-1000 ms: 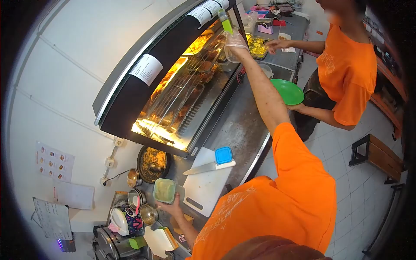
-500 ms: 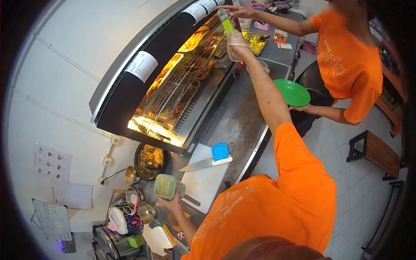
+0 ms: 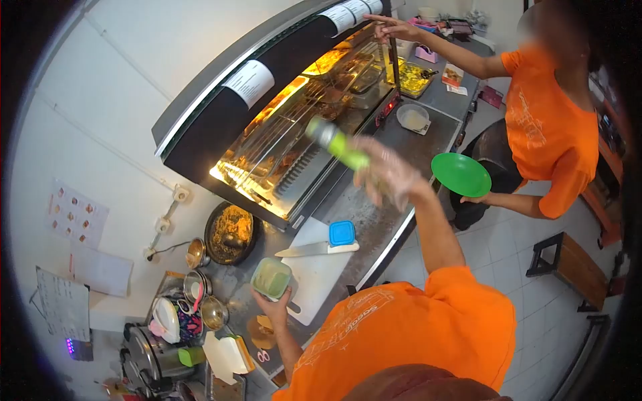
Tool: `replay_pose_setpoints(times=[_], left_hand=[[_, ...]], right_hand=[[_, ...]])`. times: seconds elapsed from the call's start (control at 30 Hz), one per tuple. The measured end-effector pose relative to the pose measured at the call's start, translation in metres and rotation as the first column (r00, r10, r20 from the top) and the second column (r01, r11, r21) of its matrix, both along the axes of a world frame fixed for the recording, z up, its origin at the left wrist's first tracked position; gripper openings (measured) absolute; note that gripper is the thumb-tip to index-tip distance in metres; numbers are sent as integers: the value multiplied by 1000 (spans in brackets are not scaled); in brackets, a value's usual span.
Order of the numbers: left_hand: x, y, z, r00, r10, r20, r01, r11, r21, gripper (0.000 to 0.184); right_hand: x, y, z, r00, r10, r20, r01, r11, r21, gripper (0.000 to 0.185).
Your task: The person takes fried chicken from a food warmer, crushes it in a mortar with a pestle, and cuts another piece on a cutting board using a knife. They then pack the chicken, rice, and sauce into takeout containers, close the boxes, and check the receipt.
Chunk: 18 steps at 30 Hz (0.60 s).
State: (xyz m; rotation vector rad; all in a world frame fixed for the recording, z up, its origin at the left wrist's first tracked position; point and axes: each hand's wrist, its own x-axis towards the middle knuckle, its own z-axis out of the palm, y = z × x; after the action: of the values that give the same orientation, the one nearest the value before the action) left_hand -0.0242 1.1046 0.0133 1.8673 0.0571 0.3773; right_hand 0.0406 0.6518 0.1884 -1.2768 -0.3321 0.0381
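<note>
My right hand (image 3: 388, 175), in a clear plastic glove and blurred by motion, grips a green-handled tool (image 3: 338, 145) above the counter in front of the lit display case (image 3: 287, 134). Low at the left, my left hand (image 3: 275, 306) holds a pale green plastic container (image 3: 271, 278), its open top facing up. Beside that container lies a white cutting board (image 3: 319, 271), bearing a knife (image 3: 304, 250) and a blue lid (image 3: 342, 233).
A co-worker (image 3: 548, 120) in orange stands at the right, holding a green plate (image 3: 461, 174) and pointing at the case. A black pan of food (image 3: 231, 230), metal bowls (image 3: 214, 312) and a tray of yellow food (image 3: 411, 78) stand around. A wooden stool (image 3: 578, 267) is on the floor.
My right hand has come down and back from the case's far end with the green tool. The container in my left hand has shifted slightly. The co-worker has raised one arm toward the case.
</note>
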Motion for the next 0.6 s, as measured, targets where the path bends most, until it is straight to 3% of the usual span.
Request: replay_pose_setpoints(times=[0.07,0.13,0.2,0.3,0.37,0.4,0.47,0.5,0.53,0.6], left_hand=[[1,-2,-5,997,-79,-23,78,996,-43,99],[2,-5,-8,995,-103,-3,102,992,-68,97],[2,-7,-3,994,-106,15,106,993,-45,97],[3,3,-3,994,-84,72,83,996,15,98],[1,10,7,990,-77,121,72,996,52,100],[-3,10,23,988,-79,135,72,996,53,102],[-12,24,30,995,-84,57,94,974,-205,104],[-18,33,38,992,-71,100,85,986,-143,105],[-28,43,46,988,-65,142,76,994,-78,106],[-42,64,52,982,-60,179,83,989,-126,107]], right_hand=[[-28,33,-15,910,305,-280,-255,946,201,69],[-56,71,-26,793,609,21,-511,645,568,72],[-61,91,-28,866,489,106,-482,759,438,70],[-59,115,-37,980,73,187,-110,974,198,56],[-64,132,-10,969,-159,191,152,987,54,47],[-69,148,4,952,-209,223,181,974,140,43],[-78,180,24,940,-75,333,42,994,104,28],[-81,195,27,944,-25,329,47,997,-58,38],[-80,212,25,895,92,437,-19,986,-167,35],[-77,249,28,754,343,560,-93,900,-426,33]])
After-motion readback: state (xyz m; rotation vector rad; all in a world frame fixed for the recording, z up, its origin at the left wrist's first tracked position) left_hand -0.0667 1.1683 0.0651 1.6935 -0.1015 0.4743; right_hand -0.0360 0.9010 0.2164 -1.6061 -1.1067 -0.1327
